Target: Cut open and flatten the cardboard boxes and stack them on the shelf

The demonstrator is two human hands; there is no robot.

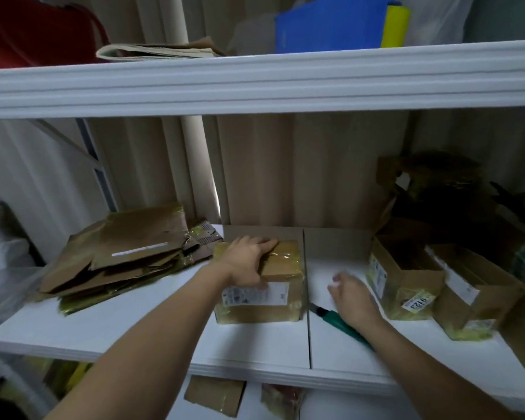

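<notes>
A sealed, taped cardboard box (281, 298) with a white label stands in the middle of the white shelf (134, 331). My left hand (246, 259) lies on its top and grips its near left edge. My right hand (350, 297) hovers blurred over the shelf just right of the box, fingers apart, holding nothing. A green-handled cutter (337, 318) lies on the shelf under that wrist, blade end pointing left. A pile of flattened cardboard (119, 262) rests on the shelf's left part.
Two opened boxes (403, 286) (473, 295) stand to the right, with dark clutter (443, 189) behind them. An upper shelf (255, 83) crosses above, carrying a blue folder (331, 22) and papers. Cardboard scraps (215, 395) lie below.
</notes>
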